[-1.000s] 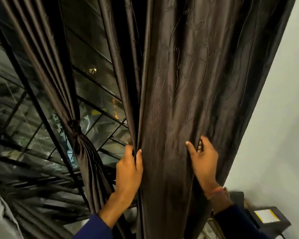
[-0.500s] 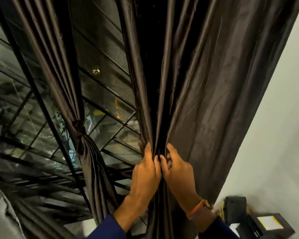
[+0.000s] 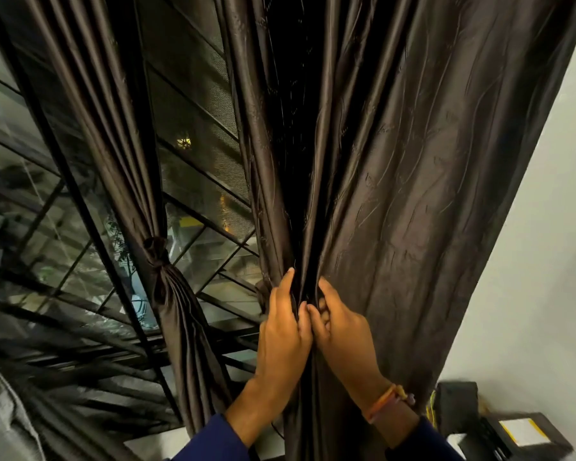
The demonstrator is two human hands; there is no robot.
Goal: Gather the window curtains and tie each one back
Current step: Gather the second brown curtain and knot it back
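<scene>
Head view: two hands side by side at the lower middle, thumbs touching. Left hand [image 3: 285,331] curled round the bunched left edge of the dark brown curtain [image 3: 413,194], index finger stretched up along a fold, remaining fingers wrapped out of sight behind the cloth. Right hand [image 3: 341,331] pinching the gathered folds from the other side, fingertips tucked into the pleats, thumb pressed against the left thumb. Curtain fabric drawn into a narrow bundle between both palms, fanning wide above the hands and falling straight below the wrists. Orange thread bracelet [image 3: 388,402] round the right wrist, blue sleeves [image 3: 213,440] at both forearms. Well left of the left hand, a second curtain [image 3: 167,294] already knotted at its middle, hanging slack below the knot. Between that tied panel and the left hand, window glass [image 3: 193,168] with dark frame bars and small yellow lights beyond. Right of the right hand, a pale wall [image 3: 529,261]. Below and right of the right wrist, a black box [image 3: 456,407] and a dark device with a yellow label [image 3: 526,434].
</scene>
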